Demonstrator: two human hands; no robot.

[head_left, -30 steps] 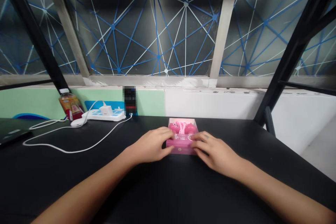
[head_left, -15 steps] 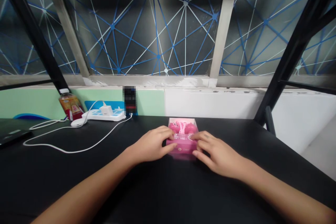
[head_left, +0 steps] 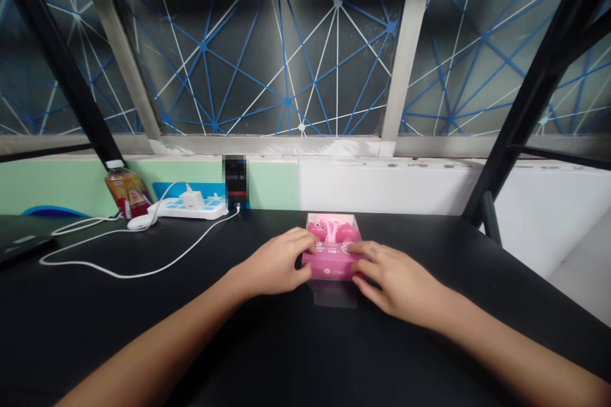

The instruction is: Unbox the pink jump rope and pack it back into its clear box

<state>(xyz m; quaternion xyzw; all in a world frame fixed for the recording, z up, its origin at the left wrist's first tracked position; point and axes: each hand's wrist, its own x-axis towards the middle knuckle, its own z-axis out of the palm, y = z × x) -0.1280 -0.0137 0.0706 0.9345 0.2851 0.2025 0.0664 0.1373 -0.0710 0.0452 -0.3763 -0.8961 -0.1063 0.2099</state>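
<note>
A pink box [head_left: 330,265] lies on the black desk between my two hands. Through its clear upper part show rounded, bright pink items [head_left: 347,233] and a bundled light-pink cord [head_left: 330,230]; what they are I cannot tell. My left hand [head_left: 275,264] holds the box's left side, fingertips on top and thumb at the near left corner. On the opposite side, my right hand [head_left: 398,276] has its index finger over the top edge and its other fingers and thumb by the near right corner. A faint see-through patch [head_left: 335,296], a flap or a reflection, lies before the box.
A white power strip [head_left: 210,208] with a plugged-in charger [head_left: 192,200] stands at the back left, beside a drink bottle [head_left: 128,191]. A white cable [head_left: 126,276] loops over the desk to a dark pixelated device [head_left: 235,184]. Black frame posts [head_left: 518,98] rise at both sides.
My left thumb has drawn back from the box's front face to its corner. My right fingers have shifted slightly. The pale patch before the box now shows more clearly.
</note>
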